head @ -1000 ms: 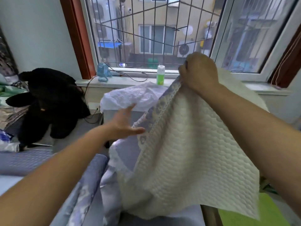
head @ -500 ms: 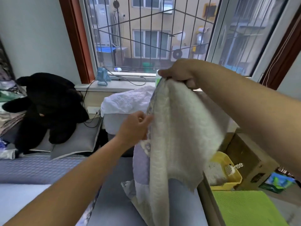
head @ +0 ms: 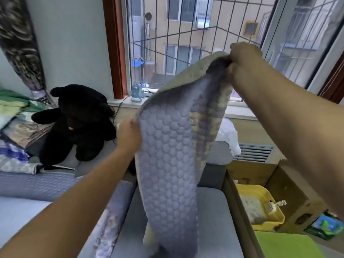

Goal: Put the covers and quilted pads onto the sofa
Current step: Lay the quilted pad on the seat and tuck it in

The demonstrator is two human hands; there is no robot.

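Above the sofa (head: 214, 216) hangs the pad (head: 171, 164) — left hand (head: 128, 135) pinches its left edge, arm reaching forward; right hand (head: 245, 60) clenches the top corner, raised higher — purple side facing the camera.

left arm (head: 78, 198): bare, no sleeve | right arm (head: 290, 116): bare, no sleeve

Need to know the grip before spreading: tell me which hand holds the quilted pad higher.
The right hand, gripping the quilted pad's top corner up against the window bars. The left hand holds the side edge much lower.
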